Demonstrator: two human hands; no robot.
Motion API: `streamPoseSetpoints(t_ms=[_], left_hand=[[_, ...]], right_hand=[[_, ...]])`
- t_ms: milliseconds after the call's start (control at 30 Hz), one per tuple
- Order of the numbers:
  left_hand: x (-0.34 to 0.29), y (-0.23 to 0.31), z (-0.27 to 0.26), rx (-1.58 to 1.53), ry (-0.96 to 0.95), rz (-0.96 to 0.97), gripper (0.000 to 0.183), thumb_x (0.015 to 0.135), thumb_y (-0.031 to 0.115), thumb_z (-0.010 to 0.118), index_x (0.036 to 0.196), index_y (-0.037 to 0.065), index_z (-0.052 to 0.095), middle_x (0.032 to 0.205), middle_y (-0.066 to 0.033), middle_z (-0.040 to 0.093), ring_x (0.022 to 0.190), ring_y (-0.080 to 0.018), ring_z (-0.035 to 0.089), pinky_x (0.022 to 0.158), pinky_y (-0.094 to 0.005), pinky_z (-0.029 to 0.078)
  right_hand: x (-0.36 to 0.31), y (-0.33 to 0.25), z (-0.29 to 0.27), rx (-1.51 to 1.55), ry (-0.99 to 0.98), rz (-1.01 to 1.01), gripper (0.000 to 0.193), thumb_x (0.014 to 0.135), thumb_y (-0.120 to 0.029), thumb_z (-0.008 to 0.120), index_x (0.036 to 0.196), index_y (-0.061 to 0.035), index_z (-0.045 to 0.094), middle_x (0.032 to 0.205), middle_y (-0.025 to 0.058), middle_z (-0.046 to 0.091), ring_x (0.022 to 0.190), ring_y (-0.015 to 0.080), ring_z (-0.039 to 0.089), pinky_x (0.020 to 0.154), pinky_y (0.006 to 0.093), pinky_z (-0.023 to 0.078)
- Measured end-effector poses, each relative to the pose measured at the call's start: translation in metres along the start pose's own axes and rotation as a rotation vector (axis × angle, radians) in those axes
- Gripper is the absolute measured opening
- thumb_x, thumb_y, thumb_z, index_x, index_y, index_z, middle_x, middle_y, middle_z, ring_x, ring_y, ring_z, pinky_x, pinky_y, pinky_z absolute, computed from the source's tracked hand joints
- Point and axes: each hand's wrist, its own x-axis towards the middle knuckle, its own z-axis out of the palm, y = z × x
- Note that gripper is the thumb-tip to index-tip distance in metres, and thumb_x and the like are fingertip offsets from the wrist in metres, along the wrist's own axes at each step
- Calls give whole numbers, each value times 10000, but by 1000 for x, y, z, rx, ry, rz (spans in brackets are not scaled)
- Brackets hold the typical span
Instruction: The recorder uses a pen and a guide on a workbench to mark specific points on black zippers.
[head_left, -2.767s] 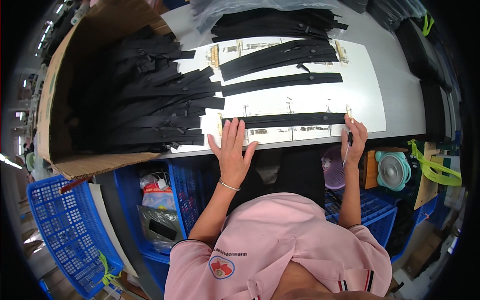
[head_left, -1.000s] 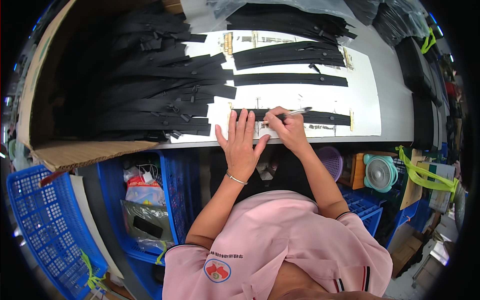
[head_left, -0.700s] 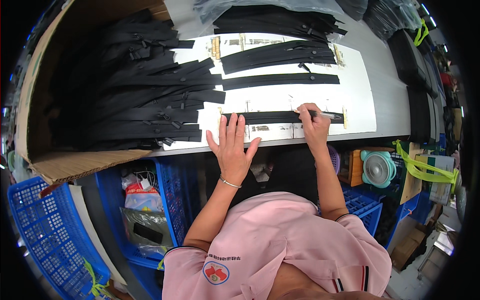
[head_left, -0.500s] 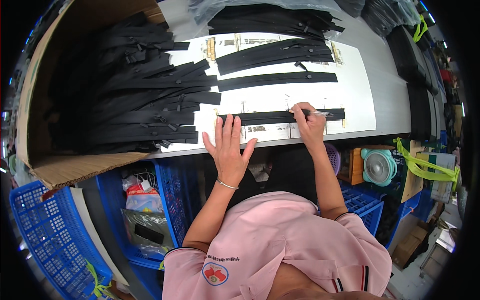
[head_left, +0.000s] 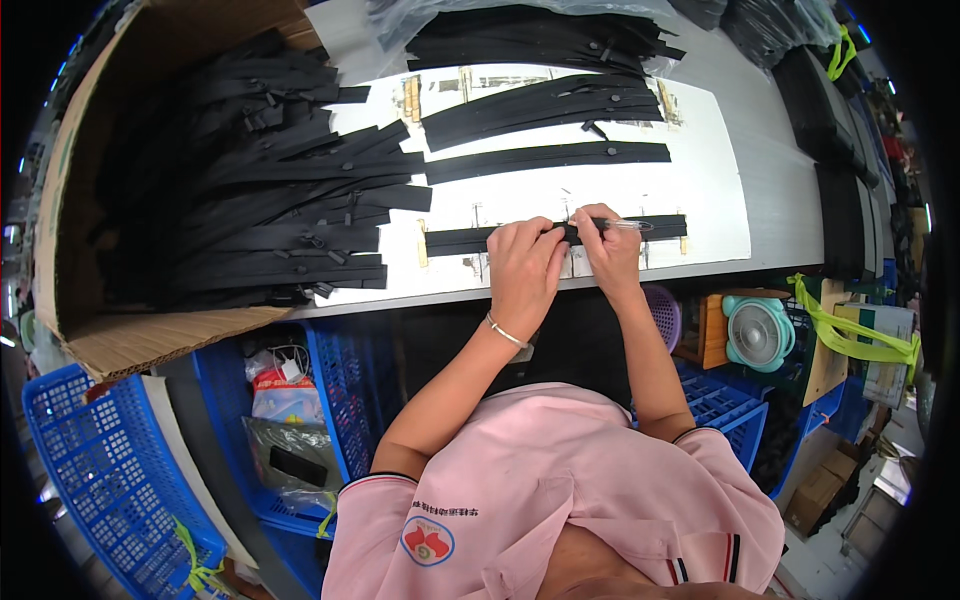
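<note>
A single black zipper (head_left: 455, 243) lies straight across the white board (head_left: 705, 190) near the table's front edge. My left hand (head_left: 523, 262), a bracelet at its wrist, has its fingers bent together over the zipper's middle, pinching it. Close beside it, my right hand (head_left: 612, 255) grips a pen (head_left: 628, 224) with a clear barrel, its tip down at the zipper; the fingertips hide the exact contact. Farther back on the board are another single zipper (head_left: 545, 160) and a fanned stack of zippers (head_left: 540, 108).
At the left, a cardboard box (head_left: 180, 338) lies on its side, spilling a heap of black zippers (head_left: 230, 190). More zippers (head_left: 530, 38) lie at the back by clear plastic (head_left: 400, 25). Below the table are blue crates (head_left: 100, 450) and a small turquoise fan (head_left: 757, 333).
My left hand has moved right from the zipper's left end to its middle, its spread fingers now drawn together. My right hand has shifted slightly left, still holding the pen.
</note>
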Motion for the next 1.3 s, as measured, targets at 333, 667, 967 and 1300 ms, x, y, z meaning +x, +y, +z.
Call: streamPoseSetpoints(t_ms=[333,667,967,1300], left_hand=[[6,-2,7,94,39,33,136,810,68,766,944,84,752,986,-15,669,924,-224,589,840,-368,405],[4,-3,10,118,41,55,141,818,71,760,956,60,731,1001,-34,651,944,-244,579,868,-387,413],[5,-2,10,126,44,41,136,803,59,778,933,88,747,999,-24,679,940,-230,602,852,-366,409],[4,0,9,164,13,43,122,822,70,778,937,82,739,1016,-25,669,966,-238,599,871,-384,416]], right_hand=[[0,5,-1,-10,-14,-34,169,955,-111,661,870,29,701,849,57,724,581,144,648,518,280,461],[-1,5,-9,128,-77,-37,193,912,-79,669,760,39,687,710,94,703,575,198,653,536,311,471],[-3,5,-18,115,-81,-79,168,909,-79,660,775,19,683,690,99,680,589,201,636,573,311,478],[6,40,-95,236,133,247,217,1003,-118,593,874,28,689,769,39,670,696,75,584,645,234,464]])
